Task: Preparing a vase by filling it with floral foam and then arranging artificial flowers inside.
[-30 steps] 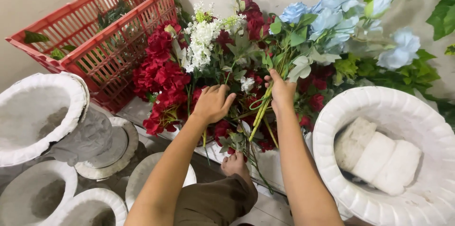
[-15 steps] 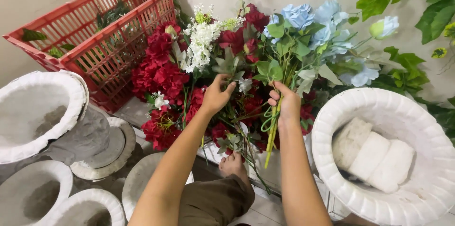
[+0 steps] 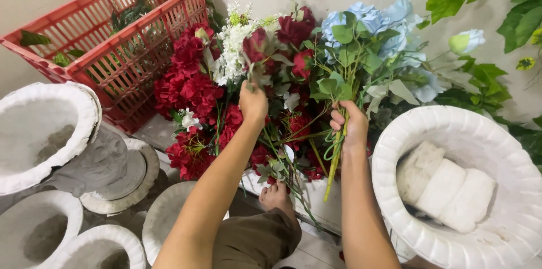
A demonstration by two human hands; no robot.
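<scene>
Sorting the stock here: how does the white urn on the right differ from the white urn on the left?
The right urn stands upright with its mouth upward; the left urn lies tipped on its side. The right urn holds pale foam blocks; the left urn holds none, only a grey-stained inside. The right urn is beside the right hand; the left urn is apart from both hands. Both have white ribbed rims.

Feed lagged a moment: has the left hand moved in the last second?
Yes. The left hand has risen away from the person's foot, up toward the white flowers among the red blooms.
</scene>
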